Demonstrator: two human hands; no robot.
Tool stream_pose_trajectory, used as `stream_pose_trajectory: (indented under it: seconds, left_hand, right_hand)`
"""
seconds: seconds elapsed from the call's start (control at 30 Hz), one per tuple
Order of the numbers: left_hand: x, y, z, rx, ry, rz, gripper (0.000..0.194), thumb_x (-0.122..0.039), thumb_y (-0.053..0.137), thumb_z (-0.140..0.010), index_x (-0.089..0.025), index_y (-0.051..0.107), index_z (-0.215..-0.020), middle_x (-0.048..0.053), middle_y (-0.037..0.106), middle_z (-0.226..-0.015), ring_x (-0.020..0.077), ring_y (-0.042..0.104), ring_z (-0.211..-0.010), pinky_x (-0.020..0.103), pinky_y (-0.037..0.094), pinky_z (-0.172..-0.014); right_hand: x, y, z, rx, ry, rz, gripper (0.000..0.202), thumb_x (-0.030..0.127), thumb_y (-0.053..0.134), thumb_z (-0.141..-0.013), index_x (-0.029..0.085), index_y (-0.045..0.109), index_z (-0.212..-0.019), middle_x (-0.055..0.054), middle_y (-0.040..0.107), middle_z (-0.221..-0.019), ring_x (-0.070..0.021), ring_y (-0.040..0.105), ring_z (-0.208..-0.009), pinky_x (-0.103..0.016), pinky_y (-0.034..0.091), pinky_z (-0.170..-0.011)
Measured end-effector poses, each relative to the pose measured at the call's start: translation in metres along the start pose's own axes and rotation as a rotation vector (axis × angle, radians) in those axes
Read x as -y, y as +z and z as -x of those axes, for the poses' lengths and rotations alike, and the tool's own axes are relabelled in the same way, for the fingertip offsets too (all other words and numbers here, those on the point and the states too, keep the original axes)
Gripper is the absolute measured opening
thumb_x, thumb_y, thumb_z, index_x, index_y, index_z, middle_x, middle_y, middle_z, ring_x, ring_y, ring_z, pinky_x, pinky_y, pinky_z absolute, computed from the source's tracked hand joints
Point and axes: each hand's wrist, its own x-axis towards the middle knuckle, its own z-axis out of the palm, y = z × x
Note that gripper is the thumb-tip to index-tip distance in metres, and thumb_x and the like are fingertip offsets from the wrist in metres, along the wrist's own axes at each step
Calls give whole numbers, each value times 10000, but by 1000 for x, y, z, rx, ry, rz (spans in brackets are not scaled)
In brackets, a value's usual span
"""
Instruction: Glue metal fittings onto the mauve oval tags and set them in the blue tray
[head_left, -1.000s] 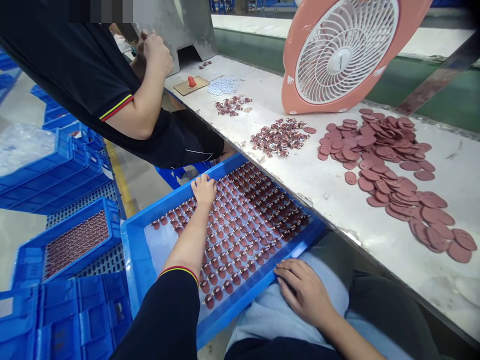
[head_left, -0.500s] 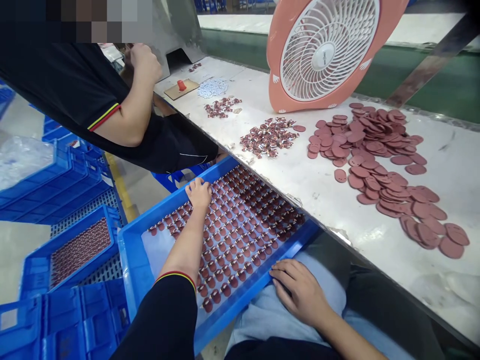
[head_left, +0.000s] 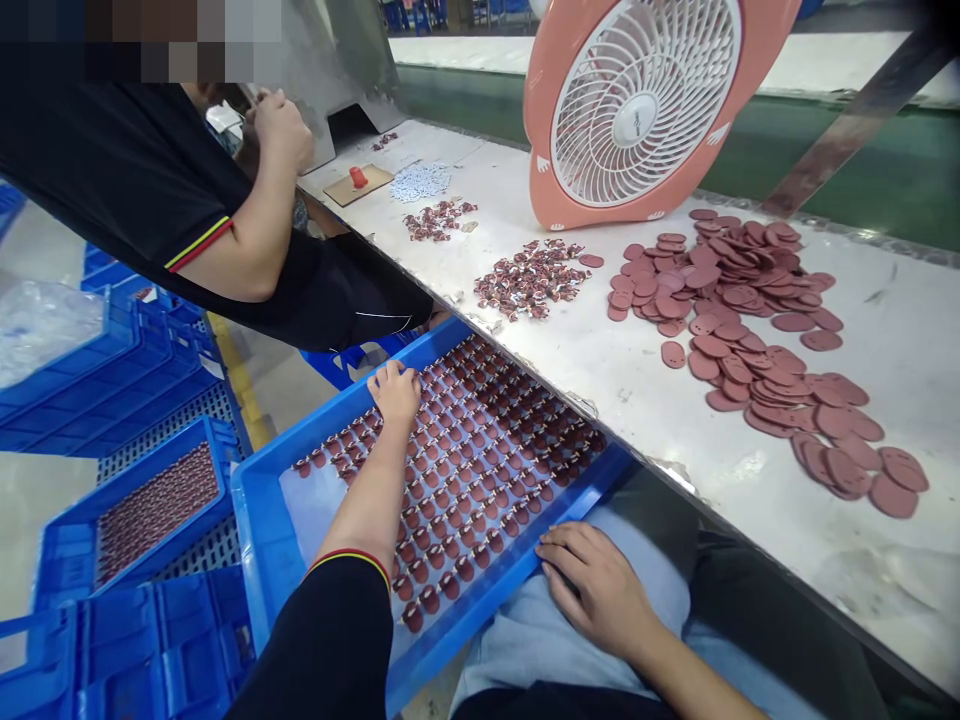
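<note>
My left hand (head_left: 395, 392) reaches over the far side of a blue plastic tray (head_left: 259, 530), knuckles up and fingers bent down among small assembled pieces. What its fingertips pinch, if anything, is hidden. Rows of these reddish-brown pieces (head_left: 457, 487), each with a small light-and-dark part on one end, lie on a pale sheet (head_left: 309, 505) in the tray. My right hand (head_left: 592, 580) rests palm down over my thigh, its fingertips at the tray's near rim. Those fingers are loosely stretched and hold nothing.
On the white table (head_left: 750, 560) lie flat reddish ovals (head_left: 750, 290), a pile of small parts (head_left: 529, 280) and pale blue bits (head_left: 420, 181). An orange fan (head_left: 637, 118) stands behind. A co-worker's arm (head_left: 255, 235) is at left, near stacked blue crates (head_left: 112, 345).
The whole view has shifted slightly left. My left hand stays over the same part of the tray, fingers still bent; my right hand keeps its place.
</note>
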Motion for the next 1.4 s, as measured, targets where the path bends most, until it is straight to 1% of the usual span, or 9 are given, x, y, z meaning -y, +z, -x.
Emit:
stream_pose_trajectory:
  seconds: [0.27,0.37,0.5,0.7,0.87,1.03,1.17,1.3,1.4]
  left_hand:
    - [-5,-4,0,-15,-16,-16,335,-358,616,-940,-200,623,-1235,110,603,-1330,271,599,-1164,522,505,-981]
    - [-12,-7,-3,-30,-19,-11,334,-359,617,-939,-199,625,-1232,110,600,-1336,276,590,-1180,534,492,-995]
    - [-28,-8,-12,-50,2,1,335,-360,618,-937,-200,625,-1231,110,591,-1347,283,577,-1197,545,476,-1010]
    - [-50,0,-31,-30,105,24,321,-359,609,-943,-209,628,-1227,109,595,-1345,269,590,-1175,520,494,-994]
    - [-58,7,-41,0,137,56,340,-358,618,-939,-200,620,-1240,112,598,-1338,271,599,-1164,520,507,-978]
    - [-60,9,-42,20,129,98,346,-355,621,-937,-198,618,-1246,115,591,-1349,278,593,-1177,529,500,-986]
    - [-63,10,-40,37,114,129,360,-356,624,-934,-196,614,-1257,118,580,-1368,289,577,-1205,547,482,-1007]
    - [-74,11,-42,24,119,160,366,-353,630,-931,-186,612,-1256,122,584,-1357,289,584,-1193,541,493,-994]
    - [-85,10,-47,19,166,198,352,-355,621,-937,-193,615,-1249,116,593,-1344,279,594,-1174,527,505,-980]
  right_hand:
    - [1,-1,-1,-6,2,6,175,149,532,-956,189,643,-1086,-89,690,-1022,-230,641,-971,-400,566,-838]
    - [1,-1,-1,-5,-3,2,177,144,534,-952,186,637,-1089,-87,690,-1019,-229,644,-969,-405,568,-841]
    - [0,0,-1,-3,-4,-2,180,134,535,-947,183,632,-1090,-86,689,-1015,-230,642,-966,-406,568,-836]
    - [0,0,-1,-5,-4,-1,188,130,532,-944,190,637,-1088,-88,695,-996,-232,642,-958,-397,571,-828]
    - [0,0,-1,-1,6,7,201,135,530,-944,197,644,-1097,-90,699,-996,-228,653,-957,-391,573,-833]
    - [-1,-2,1,16,22,14,214,129,541,-931,211,652,-1094,-88,706,-1001,-233,667,-973,-397,577,-844]
    - [-1,-3,1,32,19,16,258,131,534,-941,223,645,-1156,-85,707,-1002,-238,670,-961,-421,576,-843]
    - [-3,-3,2,48,3,17,303,124,550,-938,232,634,-1209,-87,706,-1018,-246,666,-959,-435,571,-841]
    - [-3,-3,2,57,-1,20,304,119,558,-933,231,633,-1205,-87,704,-1022,-245,663,-951,-430,568,-833]
